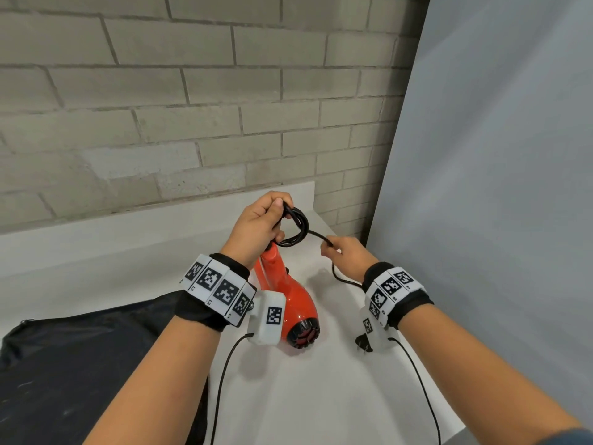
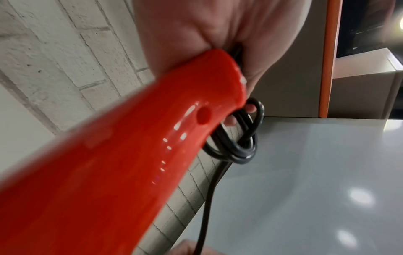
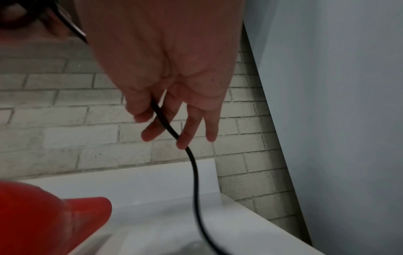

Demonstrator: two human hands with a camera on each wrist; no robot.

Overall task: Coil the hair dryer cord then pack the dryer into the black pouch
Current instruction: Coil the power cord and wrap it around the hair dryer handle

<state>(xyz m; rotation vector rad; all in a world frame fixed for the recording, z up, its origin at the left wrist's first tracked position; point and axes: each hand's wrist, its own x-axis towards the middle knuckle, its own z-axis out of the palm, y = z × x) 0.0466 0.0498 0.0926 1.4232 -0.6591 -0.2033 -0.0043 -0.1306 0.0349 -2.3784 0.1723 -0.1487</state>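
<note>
A glossy red hair dryer [image 1: 290,293] hangs nozzle-down over the white table, its handle end up in my left hand [image 1: 260,224]. That hand grips the handle tip [image 2: 220,72] together with several black cord loops [image 1: 296,231] [image 2: 240,146]. My right hand [image 1: 345,253] pinches the free cord [image 3: 161,115] between thumb and forefinger just right of the coil; the other fingers [image 3: 187,136] hang loose. The cord [image 1: 340,277] drops from it to the table, and its plug [image 1: 364,343] lies under my right wrist. The black pouch [image 1: 83,358] lies flat at lower left.
The white table [image 1: 308,390] ends in a raised ledge [image 1: 128,232] against a grey brick wall [image 1: 192,107]. A pale panel [image 1: 500,187] closes the right side. Thin black sensor cables [image 1: 221,380] run from both wrist units.
</note>
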